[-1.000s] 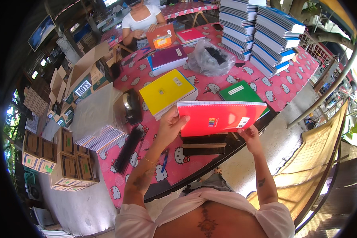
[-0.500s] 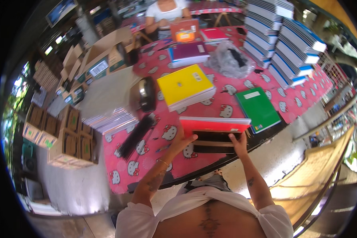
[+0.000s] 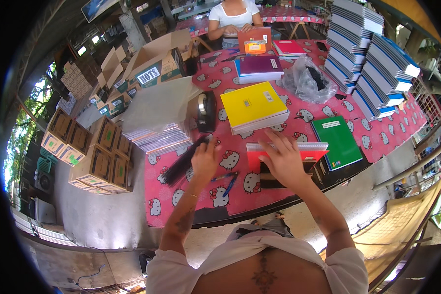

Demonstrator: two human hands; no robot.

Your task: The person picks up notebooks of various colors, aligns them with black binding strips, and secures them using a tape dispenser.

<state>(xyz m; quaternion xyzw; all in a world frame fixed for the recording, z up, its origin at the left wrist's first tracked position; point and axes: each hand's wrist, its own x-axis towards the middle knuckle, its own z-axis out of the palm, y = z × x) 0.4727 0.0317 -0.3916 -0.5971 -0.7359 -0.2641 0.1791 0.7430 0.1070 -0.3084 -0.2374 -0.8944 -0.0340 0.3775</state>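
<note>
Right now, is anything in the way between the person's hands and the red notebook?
Nothing visible. The right hand already lies over the red notebook. The left hand hovers just beside it over the pink tablecloth; only a blue pen lies below it.

Our right hand rests spread on the red notebook; left hand hovers open near black comb bindings.
</note>
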